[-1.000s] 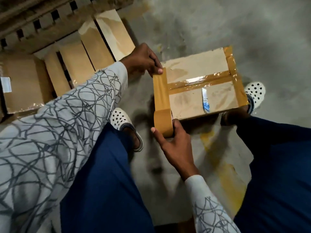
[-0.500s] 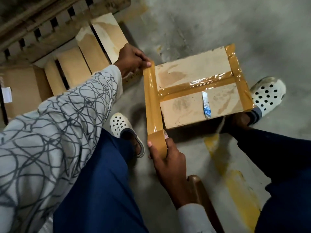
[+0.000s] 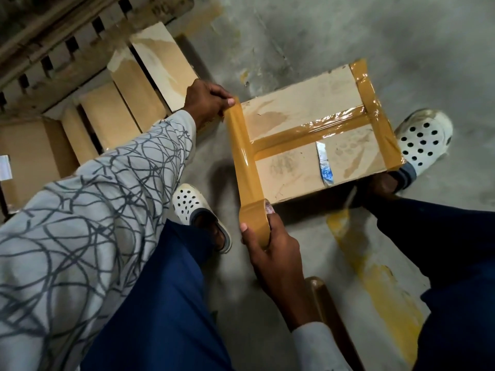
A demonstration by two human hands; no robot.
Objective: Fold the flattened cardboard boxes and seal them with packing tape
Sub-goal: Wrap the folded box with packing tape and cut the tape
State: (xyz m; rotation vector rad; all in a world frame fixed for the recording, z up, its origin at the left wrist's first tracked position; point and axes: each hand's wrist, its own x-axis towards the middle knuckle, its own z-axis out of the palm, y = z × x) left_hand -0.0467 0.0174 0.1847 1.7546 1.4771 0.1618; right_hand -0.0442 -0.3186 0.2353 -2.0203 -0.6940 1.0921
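A folded cardboard box lies on the concrete floor between my feet, with brown tape along its middle seam and its right edge. My right hand grips a roll of brown packing tape just off the box's near left corner. A strip of tape runs from the roll up along the box's left edge. My left hand pinches the strip's far end at the box's far left corner.
Several cardboard boxes stand side by side at the upper left, beside a wooden pallet. My white perforated clogs flank the box. A brown wooden piece lies under my right forearm, by a yellow floor stripe.
My right hand drew the roll back toward me, lengthening the strip along the box's left edge. The left hand kept its hold on the strip's far end.
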